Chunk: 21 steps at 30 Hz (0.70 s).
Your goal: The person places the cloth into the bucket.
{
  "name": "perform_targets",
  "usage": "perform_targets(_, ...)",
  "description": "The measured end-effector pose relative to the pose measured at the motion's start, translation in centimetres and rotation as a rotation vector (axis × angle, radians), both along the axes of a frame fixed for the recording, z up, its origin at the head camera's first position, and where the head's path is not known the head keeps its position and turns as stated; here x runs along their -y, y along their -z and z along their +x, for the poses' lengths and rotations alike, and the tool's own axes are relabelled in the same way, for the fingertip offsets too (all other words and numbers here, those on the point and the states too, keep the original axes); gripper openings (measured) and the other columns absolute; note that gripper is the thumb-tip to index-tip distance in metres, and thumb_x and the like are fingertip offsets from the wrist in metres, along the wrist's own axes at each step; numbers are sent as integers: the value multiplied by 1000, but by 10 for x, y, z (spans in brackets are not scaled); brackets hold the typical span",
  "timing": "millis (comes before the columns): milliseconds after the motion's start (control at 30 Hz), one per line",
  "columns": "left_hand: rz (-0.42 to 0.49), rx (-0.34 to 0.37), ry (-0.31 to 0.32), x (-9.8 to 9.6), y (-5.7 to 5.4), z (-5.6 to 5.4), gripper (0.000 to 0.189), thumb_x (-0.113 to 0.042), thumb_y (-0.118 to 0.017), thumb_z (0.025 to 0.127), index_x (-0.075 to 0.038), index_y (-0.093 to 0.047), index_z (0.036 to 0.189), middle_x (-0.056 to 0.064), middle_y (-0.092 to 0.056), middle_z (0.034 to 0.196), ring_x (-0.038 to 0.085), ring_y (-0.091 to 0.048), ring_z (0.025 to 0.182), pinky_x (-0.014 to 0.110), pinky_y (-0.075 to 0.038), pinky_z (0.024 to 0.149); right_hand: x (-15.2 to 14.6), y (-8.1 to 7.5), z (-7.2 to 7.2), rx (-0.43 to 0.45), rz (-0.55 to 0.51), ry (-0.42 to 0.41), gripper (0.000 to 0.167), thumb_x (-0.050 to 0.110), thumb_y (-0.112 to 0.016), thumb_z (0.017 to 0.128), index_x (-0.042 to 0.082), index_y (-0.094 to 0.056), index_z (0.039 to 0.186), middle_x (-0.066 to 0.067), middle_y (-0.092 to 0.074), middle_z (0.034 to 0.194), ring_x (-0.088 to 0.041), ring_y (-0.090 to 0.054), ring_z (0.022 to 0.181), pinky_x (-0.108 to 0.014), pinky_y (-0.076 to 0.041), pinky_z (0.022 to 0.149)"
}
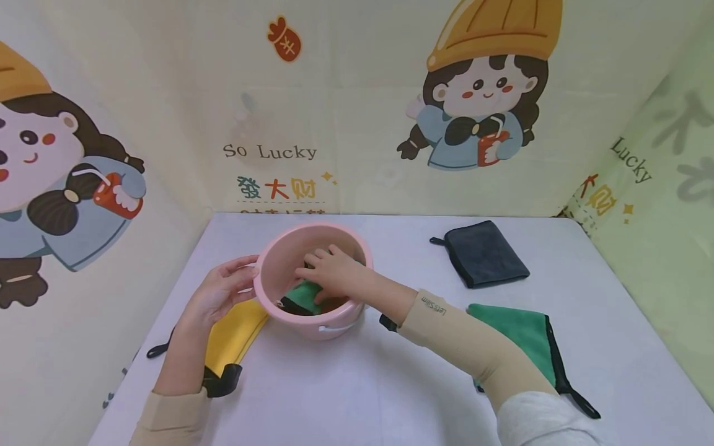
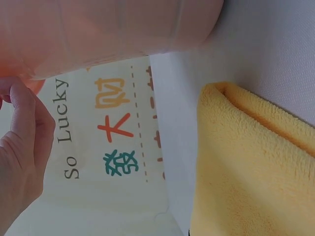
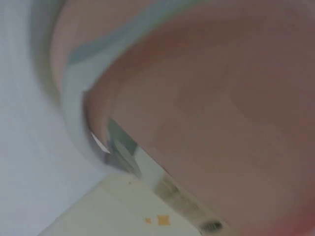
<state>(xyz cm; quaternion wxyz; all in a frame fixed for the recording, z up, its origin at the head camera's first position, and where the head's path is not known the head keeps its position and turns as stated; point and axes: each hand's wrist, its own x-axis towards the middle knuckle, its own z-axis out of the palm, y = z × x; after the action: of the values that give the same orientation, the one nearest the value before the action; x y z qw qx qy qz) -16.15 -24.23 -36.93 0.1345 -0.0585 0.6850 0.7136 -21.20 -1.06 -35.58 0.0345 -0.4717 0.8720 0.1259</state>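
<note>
1. Pink bucket [image 1: 312,328], one. Stands left of the middle of the table [image 1: 424,402], near the far edge. White handle [image 1: 329,329] hangs against the near side, away from the mouth, which presumably leaves room to reach in.
2. Green-and-black cloth [image 1: 305,296], one. Inside the bucket, toward its near wall; something reddish shows beside it, too covered to identify.
3. Right hand [image 1: 337,272]. Lowered through the mouth, fingers spread above the cloth, thumb touching it; whether it grips cannot be told. The forearm comes in over the bucket's right rim, likely the handiest way in from that side.
4. Left hand [image 1: 220,294]. Well apart from the right, fingers bent and clamped on the bucket's left rim, apparently to steady it against the other hand's reach.
5. Yellow cloth [image 1: 231,334], folded, dark-trimmed. Near the left edge, beside the bucket, partly behind the left wrist.
6. Dark cloth [image 1: 485,254], folded, hanging loop toward the bucket. Near the far right corner.
7. Green cloth [image 1: 530,334], black-trimmed. Toward the right edge, partly hidden by the beige sleeve [image 1: 452,331].
8. Printed backdrop [image 1: 368,124]. Behind the far edge.
</note>
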Motion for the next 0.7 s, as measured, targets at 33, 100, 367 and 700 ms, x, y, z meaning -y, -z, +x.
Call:
perform_targets(33, 2, -3, 2, 0, 0, 0, 51, -26, -66, 84, -10, -46, 128, -8, -63, 102, 12, -64, 93, 28, -51, 80, -3, -3, 0, 0, -28, -3, 66, 58, -58, 78, 31, -38, 135, 0, -44, 129, -18, -39, 114, -35, -36, 91)
perform_targets(100, 9, -8, 4, 1, 1, 0, 51, -26, -66, 84, -9, -46, 128, -8, -64, 102, 13, -64, 93, 28, -51, 80, -13, -11, 1, 4, -97, -1, 63, 56, -58, 80, 30, -40, 135, 0, -46, 125, -18, -40, 112, -37, -35, 92)
perform_targets(367, -2, -6, 1, 2, 3, -1, 52, -29, -67, 83, -11, -47, 128, -9, -65, 101, 13, -64, 94, 28, -51, 80, -88, -40, 13, 2, -340, 133, 59, 45, -58, 86, 24, -37, 137, -4, -42, 132, -24, -37, 122, -47, -29, 102)
perform_targets(700, -38, -2, 6, 2, 1, -1, 59, -32, -67, 83, -9, -43, 132, -8, -64, 103, 14, -63, 97, 27, -51, 82, -195, -24, 46, -83, -503, 376, 75, 46, -65, 80, 20, -30, 142, -13, -31, 141, -32, -27, 129, -57, -21, 102)
